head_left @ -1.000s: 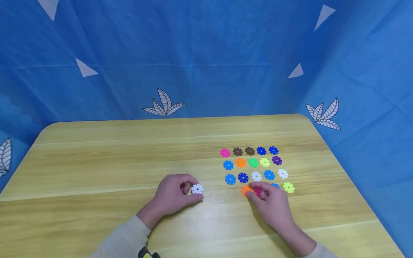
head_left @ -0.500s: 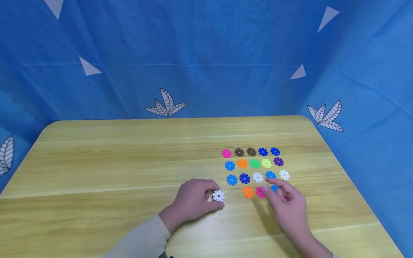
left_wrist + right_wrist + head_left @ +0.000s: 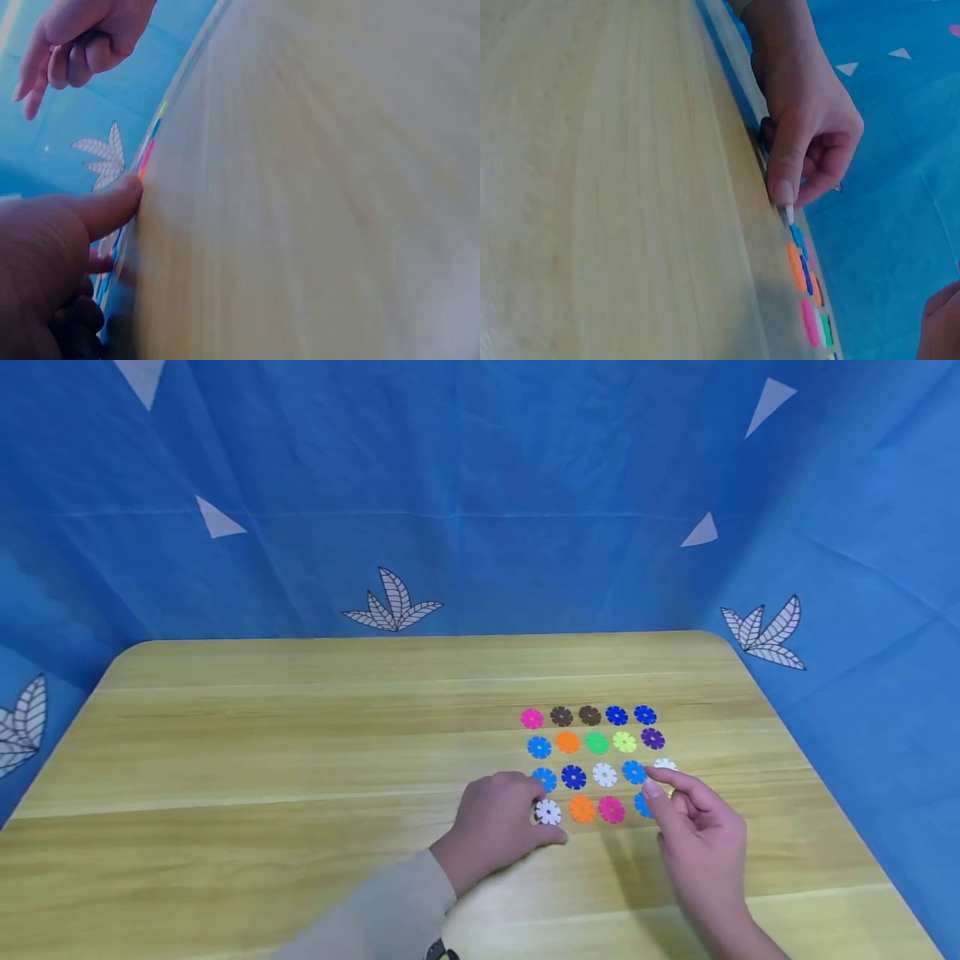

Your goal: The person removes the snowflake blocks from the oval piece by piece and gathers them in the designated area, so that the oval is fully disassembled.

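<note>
My left hand (image 3: 498, 822) holds a white notched snowflake disc (image 3: 548, 812) between thumb and fingers, low at the left end of the front row. A dark edge shows beside that disc. In the right wrist view the same hand (image 3: 810, 127) pinches the white disc (image 3: 790, 214) edge-on. My right hand (image 3: 701, 835) hovers over the right end of the front row, thumb and index finger near each other with nothing seen between them. Beneath its fingertips lies a blue disc (image 3: 643, 804), partly covered. An orange disc (image 3: 582, 809) and a pink disc (image 3: 611, 810) lie between the hands.
Rows of flat snowflake discs in several colours lie behind the hands, such as a green disc (image 3: 597, 743) and a brown disc (image 3: 561, 717). The wooden table (image 3: 262, 760) ends at a blue printed curtain (image 3: 315, 560) behind and on the right.
My left hand has moved right with the white disc, up to the front row's left end. My right hand has moved right, away from the orange and pink discs, uncovering them.
</note>
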A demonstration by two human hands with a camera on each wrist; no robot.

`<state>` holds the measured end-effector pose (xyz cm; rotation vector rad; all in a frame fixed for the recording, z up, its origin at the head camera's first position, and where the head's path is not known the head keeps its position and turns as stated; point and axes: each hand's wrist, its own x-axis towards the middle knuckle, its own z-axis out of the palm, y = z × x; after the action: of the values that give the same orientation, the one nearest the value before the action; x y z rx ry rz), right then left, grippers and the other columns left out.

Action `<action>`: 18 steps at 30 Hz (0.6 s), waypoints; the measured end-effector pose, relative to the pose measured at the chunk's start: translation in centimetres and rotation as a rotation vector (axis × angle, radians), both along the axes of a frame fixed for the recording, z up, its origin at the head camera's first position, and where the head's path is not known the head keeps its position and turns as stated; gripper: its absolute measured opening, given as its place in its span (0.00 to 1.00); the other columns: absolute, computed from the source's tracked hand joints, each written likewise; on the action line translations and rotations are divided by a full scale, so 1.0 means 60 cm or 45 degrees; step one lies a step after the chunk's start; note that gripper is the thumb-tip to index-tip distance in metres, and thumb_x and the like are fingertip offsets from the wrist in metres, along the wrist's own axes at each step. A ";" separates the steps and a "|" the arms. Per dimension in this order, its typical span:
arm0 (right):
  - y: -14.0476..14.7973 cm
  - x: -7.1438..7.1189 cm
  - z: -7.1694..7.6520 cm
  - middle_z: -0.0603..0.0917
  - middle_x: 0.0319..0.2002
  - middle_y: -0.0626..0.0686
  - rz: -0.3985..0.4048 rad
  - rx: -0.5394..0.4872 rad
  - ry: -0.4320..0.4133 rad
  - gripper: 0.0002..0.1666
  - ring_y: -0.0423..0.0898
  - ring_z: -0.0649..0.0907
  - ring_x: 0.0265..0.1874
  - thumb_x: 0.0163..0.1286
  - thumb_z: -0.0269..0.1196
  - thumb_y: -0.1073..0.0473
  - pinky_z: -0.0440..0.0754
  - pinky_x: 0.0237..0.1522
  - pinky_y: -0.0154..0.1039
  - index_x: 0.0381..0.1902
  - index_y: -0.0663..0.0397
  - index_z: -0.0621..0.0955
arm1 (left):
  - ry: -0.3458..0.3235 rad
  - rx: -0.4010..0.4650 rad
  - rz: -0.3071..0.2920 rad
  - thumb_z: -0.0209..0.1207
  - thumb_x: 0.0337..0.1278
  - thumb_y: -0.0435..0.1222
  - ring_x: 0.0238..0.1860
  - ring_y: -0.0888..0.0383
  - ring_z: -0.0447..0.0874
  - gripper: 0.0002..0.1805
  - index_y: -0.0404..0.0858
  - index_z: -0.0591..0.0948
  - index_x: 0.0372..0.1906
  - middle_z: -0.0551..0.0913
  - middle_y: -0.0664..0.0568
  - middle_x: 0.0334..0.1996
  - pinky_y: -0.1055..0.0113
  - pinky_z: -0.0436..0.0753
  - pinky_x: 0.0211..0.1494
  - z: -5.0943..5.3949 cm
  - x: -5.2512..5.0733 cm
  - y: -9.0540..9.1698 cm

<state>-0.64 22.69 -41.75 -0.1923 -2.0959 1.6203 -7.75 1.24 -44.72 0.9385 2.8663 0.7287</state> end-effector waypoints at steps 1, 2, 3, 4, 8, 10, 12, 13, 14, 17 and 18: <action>0.000 0.000 0.000 0.63 0.12 0.49 0.001 -0.003 0.007 0.11 0.42 0.61 0.09 0.69 0.63 0.73 0.53 0.10 0.37 0.48 0.69 0.84 | 0.011 -0.002 0.010 0.71 0.42 0.63 0.19 0.66 0.65 0.24 0.49 0.80 0.27 0.69 0.65 0.18 0.71 0.66 0.20 0.000 0.001 0.003; 0.000 0.000 0.000 0.63 0.12 0.49 0.001 -0.011 0.014 0.11 0.42 0.60 0.09 0.68 0.63 0.74 0.53 0.10 0.38 0.47 0.70 0.84 | 0.014 0.000 0.017 0.71 0.42 0.64 0.19 0.66 0.64 0.25 0.49 0.78 0.26 0.69 0.65 0.18 0.71 0.66 0.19 -0.001 0.002 0.005; 0.001 0.000 0.000 0.63 0.12 0.49 -0.003 -0.012 0.017 0.11 0.42 0.60 0.09 0.68 0.63 0.74 0.53 0.10 0.38 0.47 0.70 0.84 | 0.016 0.003 0.025 0.71 0.42 0.64 0.18 0.65 0.63 0.25 0.49 0.77 0.24 0.68 0.64 0.17 0.71 0.65 0.19 -0.001 0.003 0.006; 0.001 0.000 0.000 0.63 0.12 0.49 -0.005 -0.022 0.022 0.11 0.42 0.60 0.09 0.68 0.63 0.74 0.53 0.10 0.38 0.47 0.71 0.84 | 0.014 0.010 0.034 0.71 0.43 0.63 0.18 0.65 0.63 0.25 0.48 0.76 0.24 0.68 0.63 0.17 0.71 0.65 0.18 -0.001 0.004 0.006; 0.002 0.000 0.004 0.63 0.12 0.50 -0.049 -0.036 0.000 0.11 0.42 0.61 0.10 0.68 0.63 0.73 0.53 0.11 0.38 0.47 0.68 0.84 | 0.007 0.058 0.047 0.72 0.47 0.56 0.20 0.66 0.64 0.20 0.47 0.79 0.25 0.69 0.63 0.18 0.71 0.66 0.20 -0.002 0.009 0.002; 0.002 0.001 0.005 0.63 0.12 0.50 -0.079 -0.034 -0.024 0.11 0.43 0.61 0.10 0.69 0.64 0.71 0.54 0.11 0.38 0.48 0.66 0.85 | 0.008 0.080 0.046 0.72 0.50 0.52 0.21 0.66 0.67 0.16 0.47 0.82 0.27 0.71 0.64 0.19 0.71 0.68 0.22 -0.003 0.010 0.001; 0.003 0.002 0.005 0.63 0.12 0.51 -0.108 -0.023 -0.060 0.11 0.43 0.61 0.10 0.69 0.64 0.70 0.54 0.11 0.38 0.48 0.64 0.85 | 0.006 0.091 0.043 0.72 0.51 0.51 0.24 0.67 0.70 0.13 0.47 0.85 0.30 0.75 0.65 0.22 0.71 0.70 0.25 -0.005 0.010 0.001; 0.003 0.003 0.003 0.63 0.12 0.51 -0.119 -0.014 -0.080 0.11 0.43 0.61 0.10 0.69 0.64 0.70 0.55 0.10 0.38 0.48 0.63 0.86 | -0.002 0.098 0.044 0.72 0.52 0.51 0.25 0.67 0.72 0.13 0.47 0.85 0.30 0.77 0.65 0.23 0.71 0.71 0.26 -0.006 0.009 0.002; 0.003 0.003 0.002 0.63 0.12 0.51 -0.123 -0.010 -0.098 0.11 0.43 0.61 0.10 0.69 0.65 0.70 0.55 0.11 0.39 0.49 0.63 0.86 | -0.012 0.105 0.046 0.72 0.52 0.51 0.26 0.67 0.73 0.13 0.47 0.86 0.31 0.78 0.64 0.25 0.71 0.73 0.27 -0.007 0.009 0.002; 0.004 0.004 -0.005 0.64 0.14 0.50 -0.110 0.041 -0.162 0.12 0.43 0.62 0.11 0.69 0.66 0.68 0.57 0.10 0.38 0.50 0.60 0.86 | -0.043 0.122 0.057 0.71 0.53 0.51 0.30 0.67 0.77 0.13 0.47 0.87 0.34 0.82 0.64 0.28 0.70 0.75 0.31 -0.011 0.008 0.003; 0.004 0.003 -0.007 0.64 0.14 0.50 -0.095 0.077 -0.179 0.13 0.43 0.62 0.11 0.68 0.66 0.67 0.58 0.11 0.37 0.50 0.59 0.86 | -0.053 0.135 0.066 0.71 0.53 0.51 0.32 0.66 0.79 0.13 0.47 0.88 0.35 0.83 0.64 0.30 0.69 0.76 0.33 -0.011 0.009 0.002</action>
<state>-0.44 22.94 -42.16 -0.3692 -2.2114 1.5376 -7.23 1.38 -45.36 0.8526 2.8502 0.9019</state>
